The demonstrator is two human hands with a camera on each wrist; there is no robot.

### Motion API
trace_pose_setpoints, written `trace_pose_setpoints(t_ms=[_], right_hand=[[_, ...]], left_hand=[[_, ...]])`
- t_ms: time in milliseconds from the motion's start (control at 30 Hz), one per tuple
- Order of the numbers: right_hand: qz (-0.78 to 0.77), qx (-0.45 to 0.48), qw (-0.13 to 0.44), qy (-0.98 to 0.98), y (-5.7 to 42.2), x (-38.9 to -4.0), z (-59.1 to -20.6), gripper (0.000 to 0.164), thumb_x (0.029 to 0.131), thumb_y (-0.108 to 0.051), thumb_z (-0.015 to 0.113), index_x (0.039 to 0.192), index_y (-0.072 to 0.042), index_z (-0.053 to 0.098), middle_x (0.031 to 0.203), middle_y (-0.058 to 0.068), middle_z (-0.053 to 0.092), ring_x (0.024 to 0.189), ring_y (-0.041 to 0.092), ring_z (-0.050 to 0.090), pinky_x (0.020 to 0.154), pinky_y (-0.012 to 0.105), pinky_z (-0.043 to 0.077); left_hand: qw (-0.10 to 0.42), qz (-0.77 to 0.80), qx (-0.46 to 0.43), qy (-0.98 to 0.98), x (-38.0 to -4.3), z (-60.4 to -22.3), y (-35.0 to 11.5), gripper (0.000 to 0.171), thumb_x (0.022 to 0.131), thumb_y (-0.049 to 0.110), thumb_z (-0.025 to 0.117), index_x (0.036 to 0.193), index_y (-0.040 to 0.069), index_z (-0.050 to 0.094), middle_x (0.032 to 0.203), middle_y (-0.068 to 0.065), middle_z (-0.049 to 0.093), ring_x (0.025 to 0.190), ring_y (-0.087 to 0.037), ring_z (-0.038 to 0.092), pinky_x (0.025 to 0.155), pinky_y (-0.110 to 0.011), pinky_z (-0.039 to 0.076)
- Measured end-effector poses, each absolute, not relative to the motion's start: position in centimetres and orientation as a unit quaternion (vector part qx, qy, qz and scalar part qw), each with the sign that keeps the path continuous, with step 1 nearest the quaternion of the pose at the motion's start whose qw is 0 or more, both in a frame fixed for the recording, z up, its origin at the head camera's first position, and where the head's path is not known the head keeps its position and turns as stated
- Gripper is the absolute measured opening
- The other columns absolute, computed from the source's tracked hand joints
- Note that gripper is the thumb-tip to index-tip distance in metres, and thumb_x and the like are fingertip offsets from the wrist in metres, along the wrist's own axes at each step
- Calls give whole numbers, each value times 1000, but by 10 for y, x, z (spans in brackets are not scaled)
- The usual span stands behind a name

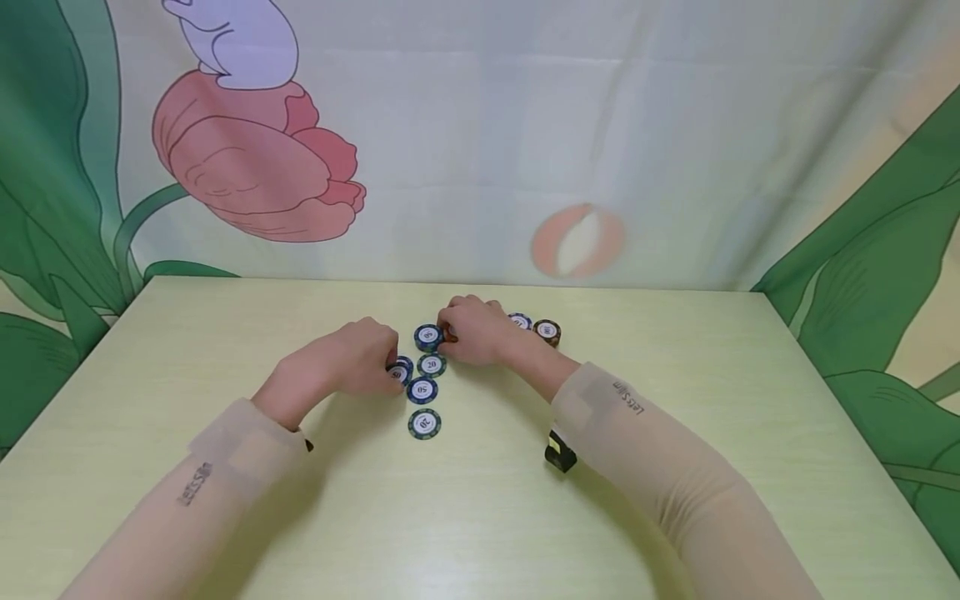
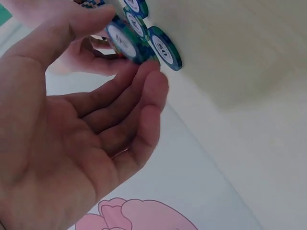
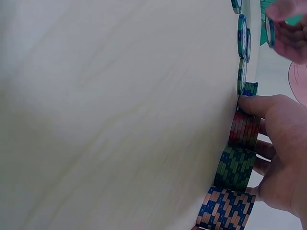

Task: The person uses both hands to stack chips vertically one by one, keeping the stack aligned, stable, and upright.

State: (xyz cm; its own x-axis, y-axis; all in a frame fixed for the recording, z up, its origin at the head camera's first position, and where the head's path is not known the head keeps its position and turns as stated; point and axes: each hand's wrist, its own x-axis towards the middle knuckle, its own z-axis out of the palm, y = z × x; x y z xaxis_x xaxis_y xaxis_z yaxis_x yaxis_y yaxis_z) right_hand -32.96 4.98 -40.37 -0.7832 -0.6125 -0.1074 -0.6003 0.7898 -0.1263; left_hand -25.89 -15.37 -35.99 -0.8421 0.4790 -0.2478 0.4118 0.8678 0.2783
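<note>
Bright light casts soft shadows and pale glare on the table (image 1: 420,542).

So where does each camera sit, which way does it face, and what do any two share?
Head: on the head, facing forward and down over the table toward the printed backdrop; shows both sleeves, left hand and right hand.
Left wrist: on that wrist, facing past the left palm toward loose poker chips; the right hand shows behind.
Right wrist: on that wrist, facing the red chip stack at the right hand; the left hand shows upper right, pinching a chip.
Shared: both wrist views include both hands and loose poker chips.
</note>
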Motion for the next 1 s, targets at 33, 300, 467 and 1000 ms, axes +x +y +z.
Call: trace_pose_setpoints(t_ms=[33, 300, 467, 1000], right_hand=[[-42, -321, 72, 943, 50, -330, -404, 37, 98, -38, 69, 129, -16, 68, 124, 3, 59, 114, 22, 53, 94, 49, 44], [-39, -320, 68, 944, 51, -330, -405, 36, 98, -37, 69, 128, -16, 68, 121, 3, 59, 111, 22, 53, 93, 50, 44], [-38, -318, 70, 945, 51, -330, -405, 36, 98, -37, 70, 127, -16, 68, 119, 3, 59, 109, 22, 53, 92, 49, 44], [-28, -316, 69, 946, 49, -329, -405, 38, 99, -39, 68, 130, -17, 67, 123, 2, 59, 112, 22, 53, 94, 51, 44]], left_hand=[[153, 113, 232, 954, -261, -361, -153, 24, 84, 21, 79, 91, 2, 65, 79, -5, 60, 70, -19, 54, 64, -32, 44], [128, 154, 215, 956, -274, -366, -145, 31, 86, 20, 80, 102, -2, 65, 86, -7, 62, 75, -21, 57, 67, -32, 47], [132, 158, 207, 956, -282, -369, -142, 33, 85, 20, 81, 104, -2, 65, 87, -7, 62, 76, -21, 57, 66, -32, 47], [96, 167, 177, 965, -300, -385, -138, 36, 89, 19, 79, 114, -3, 65, 98, -11, 64, 87, -25, 59, 78, -35, 52]])
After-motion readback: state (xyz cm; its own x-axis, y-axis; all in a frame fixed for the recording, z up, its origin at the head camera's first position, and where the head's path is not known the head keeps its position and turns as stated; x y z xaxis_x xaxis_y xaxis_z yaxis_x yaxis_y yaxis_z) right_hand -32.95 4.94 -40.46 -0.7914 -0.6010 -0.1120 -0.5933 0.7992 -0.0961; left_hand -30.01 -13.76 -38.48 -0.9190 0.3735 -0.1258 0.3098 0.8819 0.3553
